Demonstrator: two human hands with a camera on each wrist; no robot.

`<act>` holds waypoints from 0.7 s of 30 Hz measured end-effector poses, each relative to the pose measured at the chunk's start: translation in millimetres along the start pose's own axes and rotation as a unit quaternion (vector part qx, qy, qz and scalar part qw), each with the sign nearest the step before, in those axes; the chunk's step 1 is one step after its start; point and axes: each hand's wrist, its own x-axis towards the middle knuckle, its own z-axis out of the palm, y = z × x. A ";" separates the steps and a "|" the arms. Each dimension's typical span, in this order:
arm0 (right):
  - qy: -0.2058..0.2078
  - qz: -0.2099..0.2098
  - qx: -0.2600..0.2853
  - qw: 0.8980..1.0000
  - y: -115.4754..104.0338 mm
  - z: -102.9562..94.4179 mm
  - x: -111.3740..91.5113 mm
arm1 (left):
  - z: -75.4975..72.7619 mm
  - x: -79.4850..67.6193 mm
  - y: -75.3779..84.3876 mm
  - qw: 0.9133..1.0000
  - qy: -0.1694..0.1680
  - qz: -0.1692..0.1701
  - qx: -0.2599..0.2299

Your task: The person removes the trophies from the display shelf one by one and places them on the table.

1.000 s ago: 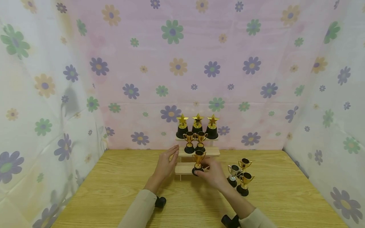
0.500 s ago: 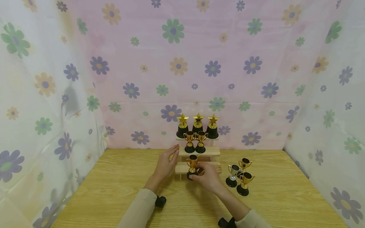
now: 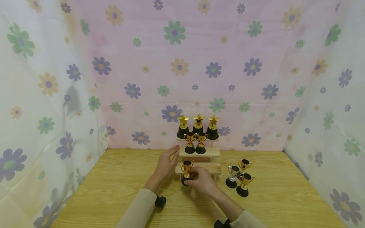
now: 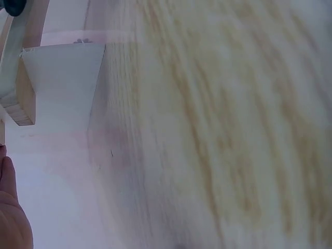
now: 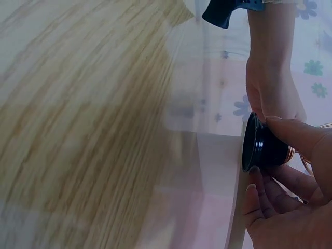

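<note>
My right hand (image 3: 203, 182) pinches a small gold cup trophy (image 3: 186, 168) by its black base (image 5: 265, 141), thumb on one side and fingers on the other. Held upright, the trophy overlaps the left end of the lowest step of a wooden tiered stand (image 3: 209, 167). My left hand (image 3: 166, 164) rests at the stand's left side, fingers fairly straight and fingertips at the middle step's end. On that middle step stand two gold cup trophies (image 3: 201, 141). Three gold star trophies (image 3: 198, 125) line the top step.
Right of the stand, two gold cup trophies (image 3: 244, 183) and a silver cup trophy (image 3: 232, 174) stand grouped on the wooden table (image 3: 279, 190). Behind hangs a flowered cloth (image 3: 194, 101), with more cloth at both sides. Black devices (image 3: 160, 202) are worn at the wrists.
My right hand has carried the gold cup trophy leftward and toward me, from the middle of the lowest step to its left end. My left hand has stayed in place.
</note>
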 end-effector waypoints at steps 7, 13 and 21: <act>-0.023 -0.014 0.011 1.000 0.5 9.1 2.3 | -0.2 -0.4 -0.7 1.000 0.000 0.003 0.001; -0.042 -0.013 -0.007 0.999 2.9 20.2 5.4 | 0.3 -0.5 -0.9 1.000 0.008 0.014 0.003; -0.063 -0.018 -0.012 0.998 2.5 31.9 7.5 | 1.2 -0.3 -2.5 1.000 0.009 0.012 0.004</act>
